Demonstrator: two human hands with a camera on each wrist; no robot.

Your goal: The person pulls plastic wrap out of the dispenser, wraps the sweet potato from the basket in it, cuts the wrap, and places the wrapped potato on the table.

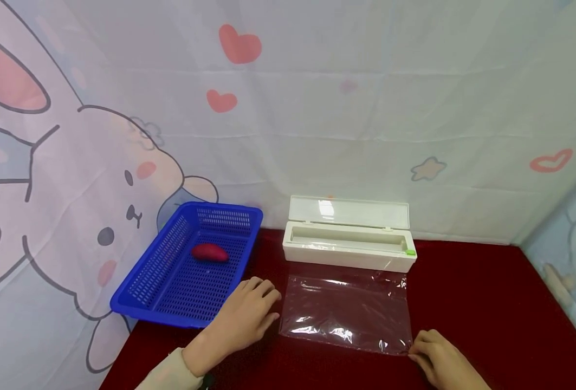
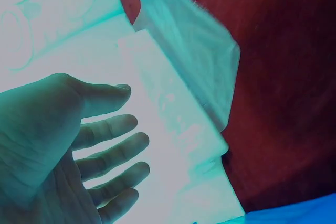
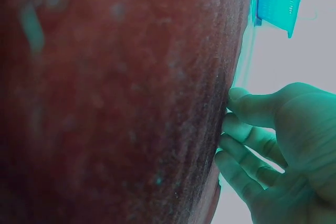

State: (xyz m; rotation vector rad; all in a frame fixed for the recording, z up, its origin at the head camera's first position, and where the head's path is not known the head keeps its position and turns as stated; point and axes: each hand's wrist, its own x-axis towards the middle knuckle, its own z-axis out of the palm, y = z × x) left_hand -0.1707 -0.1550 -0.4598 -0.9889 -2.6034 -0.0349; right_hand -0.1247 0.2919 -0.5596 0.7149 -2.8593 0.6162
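A sheet of clear plastic wrap (image 1: 348,311) stretches out over the red cloth from the front of a white wrap dispenser box (image 1: 348,254), whose lid stands raised. At the sheet's near right corner, my right hand (image 1: 444,362) pinches the film between thumb and fingers. In the right wrist view the fingertips (image 3: 237,94) meet at the edge of the film. Beside the sheet's left edge hovers my left hand (image 1: 246,317), fingers spread and relaxed, holding nothing. The left wrist view shows its palm and separated fingers (image 2: 118,153) in front of the bright white box (image 2: 168,108).
Left of the film stands a blue plastic basket (image 1: 138,311) with a reddish-purple sweet potato (image 1: 209,252) inside; my left forearm passes close to its near right corner. A printed fabric backdrop (image 1: 366,119) rises right behind the box. Red cloth (image 1: 468,303) covers the table.
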